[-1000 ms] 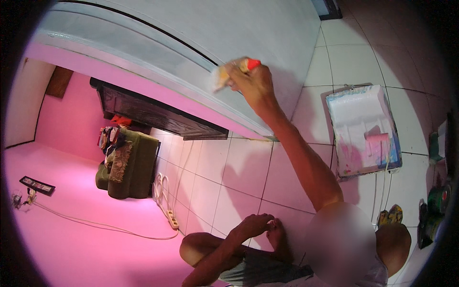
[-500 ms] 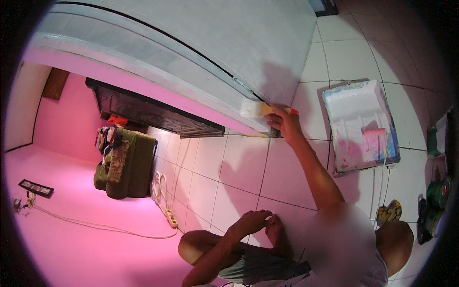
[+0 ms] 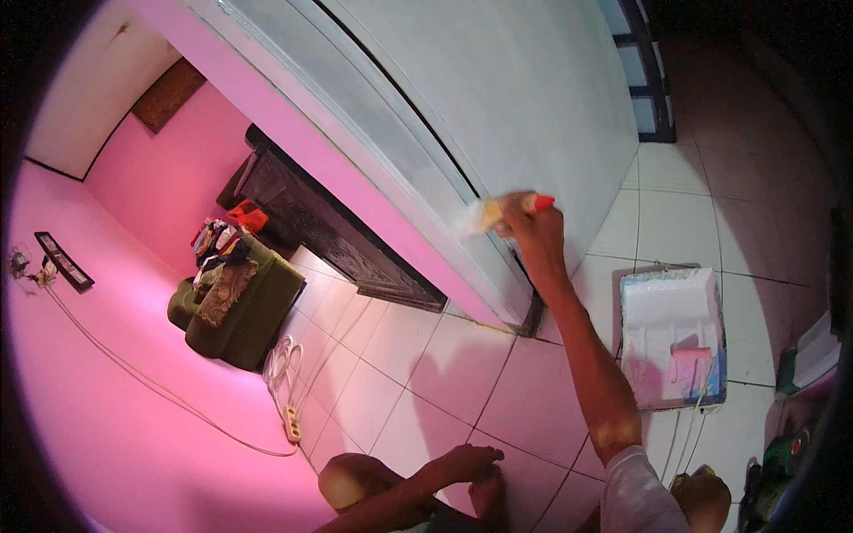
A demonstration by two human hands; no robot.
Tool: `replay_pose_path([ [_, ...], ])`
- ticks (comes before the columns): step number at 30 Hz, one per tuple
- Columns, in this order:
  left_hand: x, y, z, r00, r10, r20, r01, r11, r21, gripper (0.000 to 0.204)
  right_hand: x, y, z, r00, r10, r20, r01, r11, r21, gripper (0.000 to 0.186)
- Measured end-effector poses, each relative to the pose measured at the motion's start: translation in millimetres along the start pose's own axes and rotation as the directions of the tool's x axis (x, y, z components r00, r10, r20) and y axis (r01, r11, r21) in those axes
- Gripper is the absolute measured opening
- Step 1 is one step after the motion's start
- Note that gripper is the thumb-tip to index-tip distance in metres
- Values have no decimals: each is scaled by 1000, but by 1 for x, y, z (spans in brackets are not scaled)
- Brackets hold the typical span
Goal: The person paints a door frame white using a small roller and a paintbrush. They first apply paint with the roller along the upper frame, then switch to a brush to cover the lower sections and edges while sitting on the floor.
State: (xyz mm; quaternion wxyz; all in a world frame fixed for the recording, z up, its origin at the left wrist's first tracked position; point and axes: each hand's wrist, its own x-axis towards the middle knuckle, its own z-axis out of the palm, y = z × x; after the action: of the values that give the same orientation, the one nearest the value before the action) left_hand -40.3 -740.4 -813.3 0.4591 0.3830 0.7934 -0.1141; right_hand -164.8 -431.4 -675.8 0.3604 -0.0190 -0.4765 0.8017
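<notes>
A paintbrush [image 3: 490,211] with pale bristles, a yellow body and a red handle end is gripped in my right hand [image 3: 524,218]. Its bristles are against, or very close to, the white door frame [image 3: 418,178], beside the dark gap along the grey-white door [image 3: 524,98]; exact contact is blurred. My left hand [image 3: 466,464] hangs low past my bent knee [image 3: 351,484], just above my foot [image 3: 487,496]. Its fingers stretch to the right, in shadow, and nothing shows in them.
A paint tray [image 3: 671,306] with a pink roller [image 3: 691,357] lies on the tiles at right. Paint cans [image 3: 786,453] stand at the lower right edge. Left are a green armchair [image 3: 235,311] piled with cloth, a dark carved wooden panel [image 3: 346,235], and a power strip [image 3: 291,425] with coiled cable.
My right hand and the brush have moved up along the door frame, away from its foot. The view has shifted and tilted, so the tray and my left hand appear lower.
</notes>
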Motion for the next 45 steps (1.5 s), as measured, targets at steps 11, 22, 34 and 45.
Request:
replay_pose_path([
  [11, 5, -4, -2, 996, 91, -26, -90, 996, 21, 43, 35, -60, 61, 990, -110, 87, 56, 879, 473, 40],
  [22, 40, -5, -10, 991, 120, 63, -124, 990, 70, 47, 42, -47, 25, 947, -286, 150, 301, 949, -89, 20],
  [34, 127, -1, -15, 957, 283, 61, -288, 952, 101, 46, 41, -45, 47, 984, -158, 82, 139, 970, 199, 21],
  [45, 165, 16, -34, 925, 381, 12, -368, 886, 281, 39, -99, 42, -106, 946, 139, -293, -149, 989, -13, 14],
])
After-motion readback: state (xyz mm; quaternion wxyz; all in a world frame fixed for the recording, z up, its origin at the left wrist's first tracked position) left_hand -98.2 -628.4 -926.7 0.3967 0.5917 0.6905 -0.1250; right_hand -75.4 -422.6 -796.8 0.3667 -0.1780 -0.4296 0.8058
